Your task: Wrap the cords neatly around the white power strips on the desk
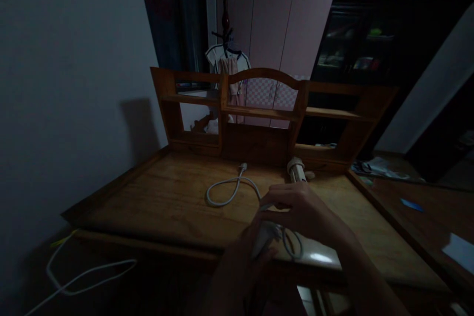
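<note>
Near the front edge of the wooden desk, my left hand [246, 252] is closed around a small pale object [262, 238] whose kind I cannot make out, as the fingers and dim light hide much of it. Over its upper end reaches my right hand [292, 205], fingers bent and pinching at its top. A white power cable [220, 204] lies looped on the desk with its plug [243, 166] toward the back. Its other end runs in behind my right hand. Below that hand a grey cable loop [295, 256] rests by the desk edge.
The desk [159, 192] has a wooden shelf rack [261, 112] along its back. A white cylindrical item [296, 170] stands before the rack. Another white cable [89, 270] hangs off at the left. Paper [460, 253] lies on the surface at right.
</note>
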A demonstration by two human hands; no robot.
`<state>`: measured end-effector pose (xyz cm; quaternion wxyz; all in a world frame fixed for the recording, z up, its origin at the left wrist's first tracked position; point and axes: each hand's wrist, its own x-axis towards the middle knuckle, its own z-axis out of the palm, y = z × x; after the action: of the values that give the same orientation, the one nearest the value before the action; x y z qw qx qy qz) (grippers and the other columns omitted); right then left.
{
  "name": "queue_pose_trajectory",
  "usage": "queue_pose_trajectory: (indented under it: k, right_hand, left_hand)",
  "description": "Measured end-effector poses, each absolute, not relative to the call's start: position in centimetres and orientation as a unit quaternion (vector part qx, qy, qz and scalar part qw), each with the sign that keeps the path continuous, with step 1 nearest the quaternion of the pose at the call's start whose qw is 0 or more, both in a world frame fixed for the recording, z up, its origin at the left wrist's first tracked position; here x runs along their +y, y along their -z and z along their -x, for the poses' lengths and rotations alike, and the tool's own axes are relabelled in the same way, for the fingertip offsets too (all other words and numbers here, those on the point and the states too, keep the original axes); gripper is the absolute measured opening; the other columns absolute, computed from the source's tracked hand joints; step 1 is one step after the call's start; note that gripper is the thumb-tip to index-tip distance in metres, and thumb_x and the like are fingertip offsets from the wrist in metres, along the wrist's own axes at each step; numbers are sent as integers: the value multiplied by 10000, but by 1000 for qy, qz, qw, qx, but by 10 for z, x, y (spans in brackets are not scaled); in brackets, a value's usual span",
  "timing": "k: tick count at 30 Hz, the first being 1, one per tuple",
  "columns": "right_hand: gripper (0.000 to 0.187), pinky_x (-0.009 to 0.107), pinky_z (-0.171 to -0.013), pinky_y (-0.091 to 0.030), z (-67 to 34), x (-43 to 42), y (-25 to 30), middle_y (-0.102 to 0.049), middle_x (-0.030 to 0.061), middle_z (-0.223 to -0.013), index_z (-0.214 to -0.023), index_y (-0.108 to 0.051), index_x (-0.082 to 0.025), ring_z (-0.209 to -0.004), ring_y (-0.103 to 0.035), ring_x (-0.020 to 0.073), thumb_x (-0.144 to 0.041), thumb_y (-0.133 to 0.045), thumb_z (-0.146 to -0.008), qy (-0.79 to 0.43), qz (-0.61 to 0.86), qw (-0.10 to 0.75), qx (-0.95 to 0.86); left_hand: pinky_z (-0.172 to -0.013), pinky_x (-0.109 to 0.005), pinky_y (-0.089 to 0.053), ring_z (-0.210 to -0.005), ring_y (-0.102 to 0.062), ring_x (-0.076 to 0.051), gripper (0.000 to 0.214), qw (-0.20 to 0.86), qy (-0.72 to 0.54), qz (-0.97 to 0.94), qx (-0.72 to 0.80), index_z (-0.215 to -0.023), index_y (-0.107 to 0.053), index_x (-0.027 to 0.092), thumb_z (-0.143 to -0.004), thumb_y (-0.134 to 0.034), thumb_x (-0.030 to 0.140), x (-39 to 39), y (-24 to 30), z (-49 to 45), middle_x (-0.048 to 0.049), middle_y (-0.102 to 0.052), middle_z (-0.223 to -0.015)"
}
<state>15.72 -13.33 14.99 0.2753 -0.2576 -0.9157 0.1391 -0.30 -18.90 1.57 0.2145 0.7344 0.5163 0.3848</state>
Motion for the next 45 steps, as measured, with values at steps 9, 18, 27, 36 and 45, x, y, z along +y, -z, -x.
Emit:
queue_pose_trajectory:
  k: [9,18,27,36,45]
  right_hand:
    - [342,197,-554,-410,-160,-68,-122,-661,51,-715,-787,-706,-92,-625,-569,115,-396,-794,-657,-497,231,166,-820]
    - [365,200,-546,-376,-152,-59,-62,-614,35,-668,-732,-693,-88,-569,-492,93,-444,-750,-669,-588,310,224,-713]
    - [350,203,-564,-302,-141,-79,-50,-409,-21,-610,-662,-595,-97,-589,-334,81,-355,-487,-872,-435,305,268,-804]
    - [375,222,-613,-332,-145,-104,-45,-615,16,-740,-833,-633,-148,-682,-541,120,-410,-400,-969,-282,394,272,-831]
    - [218,275,-551,-268,-152,-128,-58,-671,45,-786,-901,-635,-183,-679,-634,169,-275,-446,-959,-27,454,181,-872]
  left_hand:
    - [-894,-384,-498,-1065,-603,-282,597,334,-356,-699,523,-1331,-512,230,-813,-581,519,-213,-30,-12,-126,-612,-1206]
    - [-834,-329,-495,-975,-631,-254,540,304,-460,-615,564,-1246,-539,179,-805,-594,486,-202,-20,-1,-113,-655,-1079]
    - [-763,-281,-501,-902,-661,-234,861,426,-578,-430,548,-1397,-353,159,-683,-727,463,-188,-26,-3,-106,-662,-1092]
    - [-790,-267,-477,-906,-645,-219,536,421,-602,-421,532,-1132,-604,118,-754,-672,491,-171,-8,14,-100,-684,-996]
    - [-574,-244,-465,-591,-593,-153,499,531,-612,-321,491,-942,-620,90,-711,-702,524,-163,-3,21,-47,-638,-692]
